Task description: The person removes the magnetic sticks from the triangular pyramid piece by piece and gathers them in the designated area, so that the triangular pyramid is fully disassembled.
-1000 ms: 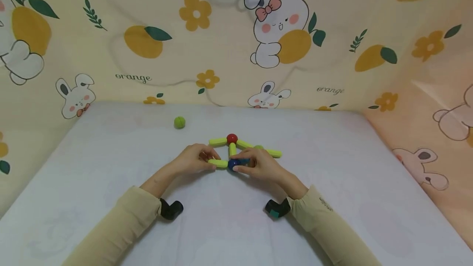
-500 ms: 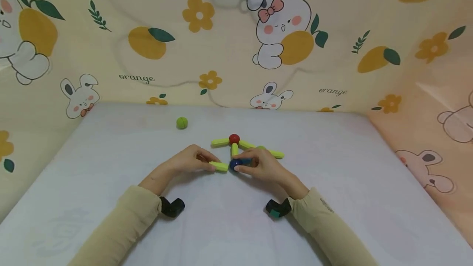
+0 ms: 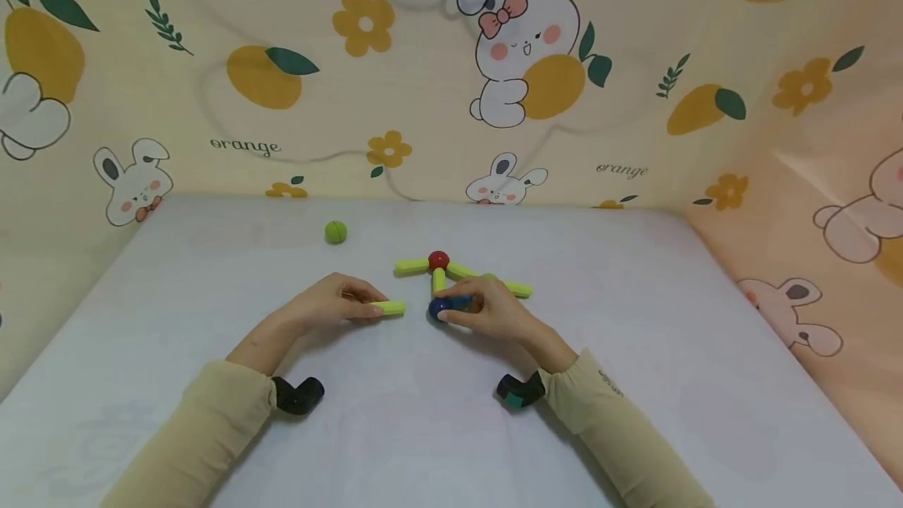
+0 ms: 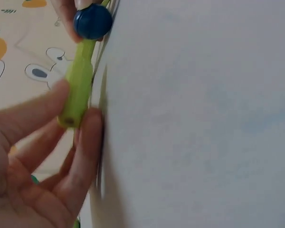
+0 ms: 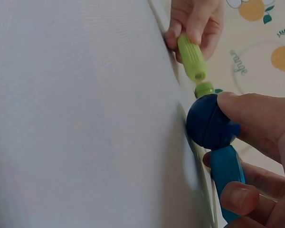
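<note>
In the head view my left hand (image 3: 339,306) pinches a yellow-green magnetic rod (image 3: 392,308) between thumb and fingers, just above or on the table. A gap separates the rod from the dark blue ball (image 3: 438,309). My right hand (image 3: 497,307) grips that ball and the blue rod (image 5: 226,171) attached to it, as the right wrist view shows. Behind the blue ball, a yellow-green rod (image 3: 439,279) runs up to a red ball (image 3: 439,260). Two more yellow-green rods, one left (image 3: 412,266) and one right (image 3: 461,269), branch from the red ball.
Partly behind my right hand, a green ball (image 3: 488,277) joins another yellow-green rod (image 3: 519,288). A loose green ball (image 3: 335,232) lies at the back left of the white table (image 3: 395,429). A rabbit-patterned cloth (image 3: 310,100) rises along the back.
The yellow-green rod in my left hand was against the blue ball one second ago. Left hand and rod have since moved left, away from it. My right hand keeps its hold.
</note>
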### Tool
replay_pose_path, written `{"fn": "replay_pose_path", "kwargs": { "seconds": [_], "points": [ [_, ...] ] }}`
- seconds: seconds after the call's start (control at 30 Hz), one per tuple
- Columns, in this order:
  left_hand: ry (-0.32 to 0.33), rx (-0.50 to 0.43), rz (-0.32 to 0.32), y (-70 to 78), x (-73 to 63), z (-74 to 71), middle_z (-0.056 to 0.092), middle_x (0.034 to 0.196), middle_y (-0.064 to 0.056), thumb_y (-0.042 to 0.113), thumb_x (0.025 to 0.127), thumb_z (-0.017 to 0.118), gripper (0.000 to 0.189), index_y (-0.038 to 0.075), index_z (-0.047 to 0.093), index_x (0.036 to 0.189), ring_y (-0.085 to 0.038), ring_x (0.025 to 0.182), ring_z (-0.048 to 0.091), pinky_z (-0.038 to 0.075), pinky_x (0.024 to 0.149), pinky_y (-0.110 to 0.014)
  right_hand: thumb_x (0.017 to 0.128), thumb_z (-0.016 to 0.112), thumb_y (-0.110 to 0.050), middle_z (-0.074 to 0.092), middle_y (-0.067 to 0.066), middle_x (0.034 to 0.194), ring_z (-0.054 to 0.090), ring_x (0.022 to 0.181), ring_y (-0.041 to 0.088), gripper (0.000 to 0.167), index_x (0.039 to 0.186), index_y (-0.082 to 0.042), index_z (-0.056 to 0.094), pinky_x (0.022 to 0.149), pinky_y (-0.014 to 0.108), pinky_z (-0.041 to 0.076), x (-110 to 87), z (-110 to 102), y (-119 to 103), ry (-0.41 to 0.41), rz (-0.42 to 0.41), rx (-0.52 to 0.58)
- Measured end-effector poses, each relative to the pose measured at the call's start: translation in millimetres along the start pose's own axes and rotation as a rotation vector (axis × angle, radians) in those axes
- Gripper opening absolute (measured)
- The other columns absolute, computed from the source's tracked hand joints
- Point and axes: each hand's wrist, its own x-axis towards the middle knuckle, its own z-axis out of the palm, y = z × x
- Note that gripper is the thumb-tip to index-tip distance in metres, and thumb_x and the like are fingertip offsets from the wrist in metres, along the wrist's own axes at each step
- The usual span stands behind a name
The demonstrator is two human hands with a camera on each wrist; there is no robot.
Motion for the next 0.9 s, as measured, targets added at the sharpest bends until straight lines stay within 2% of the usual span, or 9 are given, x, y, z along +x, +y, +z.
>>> {"fn": "replay_pose_path", "kwargs": {
  "seconds": [0.17, 0.33, 0.43, 0.53, 0.7, 0.9],
  "points": [
    [0.106, 0.018, -0.048, -5.1, 0.3, -11.1, 0.066, 0.1, -0.008, 0.024, 0.091, 0.066, 0.034, 0.005, 0.066, 0.119, -0.015, 0.088, 0.06, 0.047, 0.079, -0.028, 0.085, 0.073, -0.015, 0.072, 0.008, 0.1, 0.04, 0.046, 0.005, 0.03, 0.112, -0.005, 0.071, 0.045, 0.018, 0.034, -0.8, 4, 0, 0.006, 0.014, -0.006],
    [0.196, 0.042, -0.068, -7.1, -2.1, -24.3, 0.061, 0.113, -0.013, 0.028, 0.09, 0.067, 0.04, 0.006, 0.064, 0.123, -0.025, 0.105, 0.053, 0.042, 0.088, -0.035, 0.084, 0.074, -0.016, 0.072, 0.007, 0.099, 0.041, 0.047, 0.007, 0.029, 0.112, -0.005, 0.071, 0.045, 0.019, 0.034, -0.4, 5, 1, 0.02, 0.004, -0.026],
    [0.243, 0.04, -0.066, -7.7, -3.2, -30.3, 0.059, 0.117, -0.016, 0.028, 0.088, 0.068, 0.042, 0.005, 0.063, 0.123, -0.028, 0.11, 0.051, 0.041, 0.089, -0.036, 0.084, 0.074, -0.016, 0.072, 0.007, 0.099, 0.043, 0.048, 0.009, 0.03, 0.111, -0.005, 0.071, 0.046, 0.019, 0.035, 0.2, 6, 2, 0.026, -0.006, -0.026],
    [0.282, 0.031, -0.071, -8.0, -3.4, -34.1, 0.06, 0.115, -0.016, 0.026, 0.087, 0.069, 0.043, 0.003, 0.063, 0.123, -0.025, 0.105, 0.054, 0.042, 0.083, -0.03, 0.084, 0.074, -0.016, 0.072, 0.007, 0.099, 0.043, 0.048, 0.009, 0.03, 0.112, -0.006, 0.071, 0.046, 0.019, 0.035, 0.3, 6, 1, 0.024, 0.004, -0.024],
    [0.322, -0.018, -0.124, -8.3, -1.8, -38.6, 0.058, 0.115, -0.016, 0.022, 0.089, 0.068, 0.042, 0.001, 0.061, 0.124, -0.018, 0.09, 0.057, 0.047, 0.073, -0.024, 0.084, 0.074, -0.015, 0.071, 0.007, 0.099, 0.04, 0.046, 0.008, 0.029, 0.111, -0.006, 0.071, 0.045, 0.018, 0.033, 0.0, 4, -1, 0.026, 0.025, -0.019],
    [0.355, -0.037, -0.149, -12.8, 0.6, -42.5, 0.056, 0.119, -0.019, 0.019, 0.089, 0.066, 0.041, -0.001, 0.06, 0.125, -0.018, 0.09, 0.052, 0.047, 0.072, -0.023, 0.084, 0.074, -0.014, 0.071, 0.008, 0.099, 0.04, 0.045, 0.008, 0.029, 0.111, -0.005, 0.071, 0.045, 0.019, 0.033, 0.2, 4, 1, 0.021, 0.021, 0.002]
  ]
}}
